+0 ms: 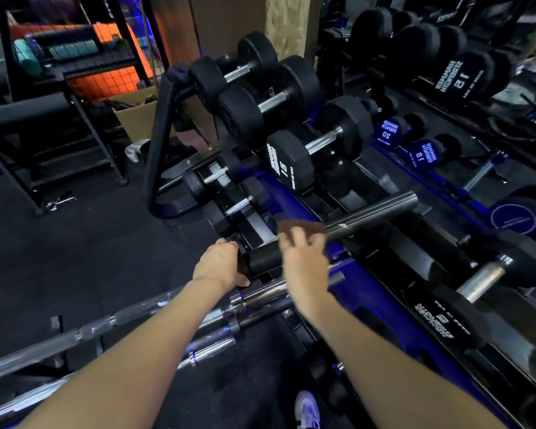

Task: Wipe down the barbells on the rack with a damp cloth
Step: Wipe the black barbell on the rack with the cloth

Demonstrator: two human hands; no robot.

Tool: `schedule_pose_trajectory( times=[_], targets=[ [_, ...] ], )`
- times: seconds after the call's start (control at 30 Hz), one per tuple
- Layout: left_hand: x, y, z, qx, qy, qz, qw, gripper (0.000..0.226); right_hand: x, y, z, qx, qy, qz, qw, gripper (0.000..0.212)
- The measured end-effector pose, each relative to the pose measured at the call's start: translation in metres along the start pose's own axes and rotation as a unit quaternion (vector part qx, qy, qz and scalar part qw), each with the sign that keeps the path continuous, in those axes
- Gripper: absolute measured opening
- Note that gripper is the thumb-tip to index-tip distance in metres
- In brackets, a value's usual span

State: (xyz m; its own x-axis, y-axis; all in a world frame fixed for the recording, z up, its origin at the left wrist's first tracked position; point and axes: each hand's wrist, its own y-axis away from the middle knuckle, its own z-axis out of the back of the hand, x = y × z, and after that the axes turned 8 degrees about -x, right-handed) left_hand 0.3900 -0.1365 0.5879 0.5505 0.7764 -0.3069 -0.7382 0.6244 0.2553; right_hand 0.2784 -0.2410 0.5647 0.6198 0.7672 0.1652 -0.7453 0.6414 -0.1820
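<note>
The person stands over the low end of a dumbbell rack (291,193) where several long barbells run in from the lower left. The right hand (304,258) reaches forward with a brown cloth (300,227) under its fingers (287,243), which look spread and loosely bent over the cloth. The picture is blurred there, so how firmly they hold it I cannot tell. The cloth sits against the steel sleeve of a barbell (375,212) that juts out toward the right. The left hand (220,264) has its fingers curled round a black rubber dumbbell end (262,258) just beside it, apparently steadying.

The bar looks heavy and rigid, smooth polished steel, likely slick once damp. I would not try to lift it; better to leave it lying and slide the cloth along, wrapping the soft cloth round the sleeve so it grips all the way about. The cloth itself is light and limp and will bunch if only pinched.

Room is tight. Hex dumbbells (288,159) crowd the rack behind the sleeve, and more barbells (254,300) lie just below the wrists, so knuckles could catch on the collars. The open run is along the sleeve toward its free end at the right; the dark floor (90,258) at the left gives standing space.
</note>
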Motion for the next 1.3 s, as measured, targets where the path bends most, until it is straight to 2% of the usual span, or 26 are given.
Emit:
schedule_pose_trajectory(
  times=[0.07, 0.2, 0.27, 0.4, 0.53, 0.6, 0.67, 0.73, 0.8, 0.93, 1.07, 1.3],
  targets=[
    [-0.002, 0.001, 0.0, -0.005, -0.009, 0.001, 1.0, 0.055, 0.024, 0.014, -0.005, 0.025, 0.015, 0.089, 0.996, 0.052],
    [0.002, 0.001, -0.001, -0.004, -0.012, 0.003, 1.0, 0.055, 0.006, 0.008, -0.001, 0.019, -0.025, 0.138, 0.99, 0.068],
    [0.004, 0.001, -0.002, -0.005, -0.004, 0.003, 1.0, 0.062, -0.027, -0.003, -0.003, 0.038, -0.027, 0.113, 0.992, 0.068],
    [0.003, 0.001, -0.003, -0.005, -0.008, 0.002, 1.0, 0.065, -0.08, -0.025, 0.001, -0.005, 0.007, -0.013, 1.0, 0.06],
    [-0.003, 0.001, 0.001, 0.007, -0.052, 0.008, 0.999, 0.064, -0.075, -0.031, 0.0, -0.035, 0.028, -0.065, 0.997, 0.052],
    [-0.012, 0.0, 0.004, 0.001, -0.123, -0.002, 0.992, 0.064, -0.05, -0.022, 0.0, -0.023, 0.012, -0.046, 0.999, 0.05],
    [-0.026, -0.001, 0.001, -0.02, -0.163, -0.026, 0.986, 0.067, -0.022, -0.005, -0.003, -0.024, -0.012, 0.03, 0.999, 0.051],
    [-0.042, -0.005, -0.007, -0.046, -0.159, -0.053, 0.985, 0.065, -0.008, 0.008, -0.003, -0.015, -0.004, 0.084, 0.996, 0.055],
    [-0.056, -0.009, -0.015, -0.066, -0.154, -0.069, 0.984, 0.055, -0.016, 0.007, -0.009, -0.007, 0.009, 0.097, 0.995, 0.062],
    [-0.076, -0.019, -0.026, -0.081, -0.163, -0.088, 0.979, 0.055, -0.066, -0.012, -0.007, 0.001, 0.014, 0.057, 0.998, 0.077],
    [-0.092, -0.025, -0.036, -0.097, -0.166, -0.115, 0.975, 0.056, -0.115, -0.034, -0.001, 0.036, 0.001, 0.029, 0.999, 0.064],
    [-0.102, -0.036, -0.04, -0.109, -0.196, -0.123, 0.967, 0.047, -0.183, -0.069, 0.004, 0.003, 0.056, -0.035, 0.998, 0.062]
  ],
)
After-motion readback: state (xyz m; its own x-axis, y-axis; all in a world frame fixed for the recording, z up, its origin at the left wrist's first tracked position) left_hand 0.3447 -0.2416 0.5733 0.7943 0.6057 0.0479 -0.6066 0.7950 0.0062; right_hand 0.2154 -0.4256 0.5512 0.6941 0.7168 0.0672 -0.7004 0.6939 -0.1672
